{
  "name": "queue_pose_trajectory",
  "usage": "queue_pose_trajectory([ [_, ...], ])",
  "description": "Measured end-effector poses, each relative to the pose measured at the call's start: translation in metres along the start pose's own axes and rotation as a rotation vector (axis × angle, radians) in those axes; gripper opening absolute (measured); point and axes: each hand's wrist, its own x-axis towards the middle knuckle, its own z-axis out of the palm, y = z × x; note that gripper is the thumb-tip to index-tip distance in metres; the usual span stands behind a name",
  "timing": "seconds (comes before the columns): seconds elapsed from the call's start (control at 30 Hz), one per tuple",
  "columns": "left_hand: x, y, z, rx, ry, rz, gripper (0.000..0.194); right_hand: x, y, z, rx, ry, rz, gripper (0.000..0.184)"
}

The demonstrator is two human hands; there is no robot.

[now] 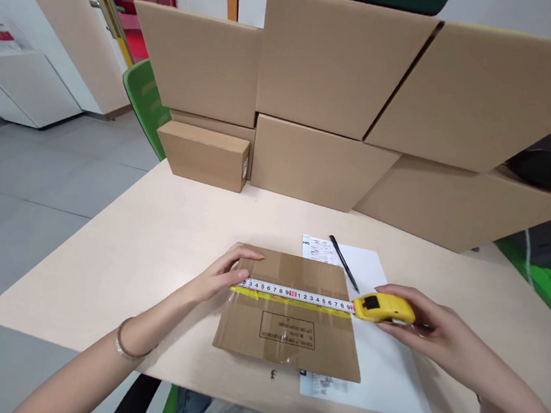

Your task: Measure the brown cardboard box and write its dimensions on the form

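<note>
On the pale counter [126, 249], a carton [289, 347] overlaps white paper [399, 380]; the left hand [221, 270], fingers spread, touches the carton's left side; the right hand [434, 321] pinches a yellow tape measure [386, 308]. Beyond stand cardboard boxes [341, 65] and 1 green chair [143, 98].

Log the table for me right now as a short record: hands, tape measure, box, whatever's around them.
left hand: at the left edge of the box, thumb at the blade's end
right hand: holding the yellow tape measure
blade: pulled out across the box top
box: brown cardboard, partly over the paper
paper: white, showing mostly right of the box
pen: black, lying on the paper
far side: small carton on the table
</note>
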Motion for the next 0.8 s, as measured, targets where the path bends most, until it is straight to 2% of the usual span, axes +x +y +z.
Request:
queue_pose_trajectory([
  [0.13,0.0,-0.003,-0.001,0.022,0.006,0.005,0.039,-0.003,-0.009,-0.001,-0.016,-0.009,0.014,0.041],
  [0.23,0.0,-0.004,-0.003,0.022,-0.011,0.012,0.039,0.003,-0.033,-0.008,-0.101,-0.051,-0.003,0.042],
  [0.3,0.0,-0.004,-0.004,0.018,-0.019,0.013,0.04,0.016,-0.056,-0.005,-0.125,-0.084,-0.058,0.041],
  [0.37,0.001,-0.005,-0.003,-0.009,-0.01,0.012,0.04,0.036,-0.083,0.01,-0.111,-0.125,-0.137,0.039],
  [0.5,0.003,-0.01,0.002,-0.171,0.059,0.031,0.049,0.084,-0.129,0.062,-0.105,-0.239,-0.362,0.043],
  [0.57,0.004,-0.012,0.005,-0.213,0.078,0.04,0.055,0.101,-0.142,0.082,-0.071,-0.29,-0.474,0.046],
  [0.63,0.004,-0.013,0.007,-0.212,0.086,0.039,0.056,0.11,-0.149,0.092,-0.076,-0.303,-0.533,0.045],
  [0.7,0.005,-0.011,0.005,-0.205,0.084,0.037,0.053,0.11,-0.15,0.088,-0.113,-0.291,-0.541,0.041],
  [0.8,0.004,0.003,-0.001,-0.098,0.057,0.04,0.049,0.096,-0.141,0.068,-0.083,-0.275,-0.526,0.04],
])
